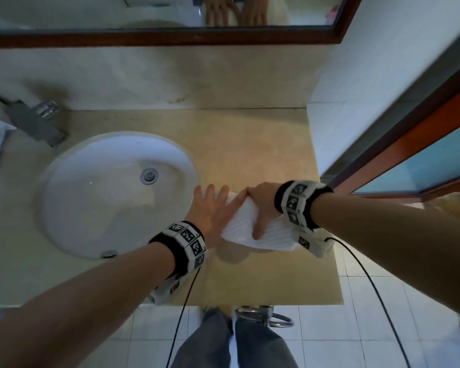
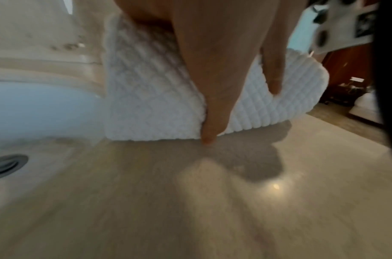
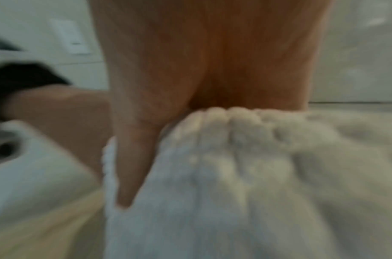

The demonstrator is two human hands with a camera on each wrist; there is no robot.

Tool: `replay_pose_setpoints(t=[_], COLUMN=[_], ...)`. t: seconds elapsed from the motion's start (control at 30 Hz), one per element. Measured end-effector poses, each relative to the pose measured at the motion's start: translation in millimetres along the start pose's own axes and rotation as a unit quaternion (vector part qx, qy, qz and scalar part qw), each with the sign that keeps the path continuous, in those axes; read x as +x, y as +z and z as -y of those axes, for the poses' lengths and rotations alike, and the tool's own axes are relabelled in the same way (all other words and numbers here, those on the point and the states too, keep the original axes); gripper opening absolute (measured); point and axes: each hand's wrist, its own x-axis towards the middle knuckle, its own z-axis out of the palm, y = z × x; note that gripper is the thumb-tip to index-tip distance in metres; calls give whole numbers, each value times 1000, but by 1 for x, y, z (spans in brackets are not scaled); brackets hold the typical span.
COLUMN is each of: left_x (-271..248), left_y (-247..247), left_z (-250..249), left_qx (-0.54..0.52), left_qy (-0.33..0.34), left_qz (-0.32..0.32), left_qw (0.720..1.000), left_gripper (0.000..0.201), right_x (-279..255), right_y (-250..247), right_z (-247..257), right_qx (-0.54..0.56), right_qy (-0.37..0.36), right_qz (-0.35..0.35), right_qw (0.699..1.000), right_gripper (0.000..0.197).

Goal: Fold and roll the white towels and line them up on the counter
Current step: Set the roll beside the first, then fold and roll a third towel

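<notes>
One white towel (image 1: 246, 225) lies on the counter (image 1: 263, 144), near its front edge and just right of the sink (image 1: 72, 197), with its far end close to the sink's rim. It is already folded into a thick block, or partly rolled; the views do not settle which. No finished roll stands lined up anywhere on the counter, so by my reckoning the task is at an early stage: this towel has yet to be rolled tight and set in place, and any others remain to be done. A pale heap at the far left edge of the counter may be more towels, but it is too blurred to tell.

The left hand (image 1: 210, 211) lies flat with fingers spread, pressing the towel's left side. The right hand (image 1: 260, 205) grips the towel from above, thumb curled down over its near face.

The sink is the only container in view; nothing lies in its bowl.
</notes>
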Motion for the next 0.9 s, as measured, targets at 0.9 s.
replay_pose_setpoints(t=[0.9], left_x=[-56], left_y=[-158], left_z=[69], left_qx=[-74], left_qy=[-165], left_qz=[-43], left_qw=[983], left_gripper=[97], right_x=[-106], right_y=[-79], right_z=[55], right_qx=[-253], right_qy=[-52], right_qz=[-346], right_qw=[902], right_gripper=[84])
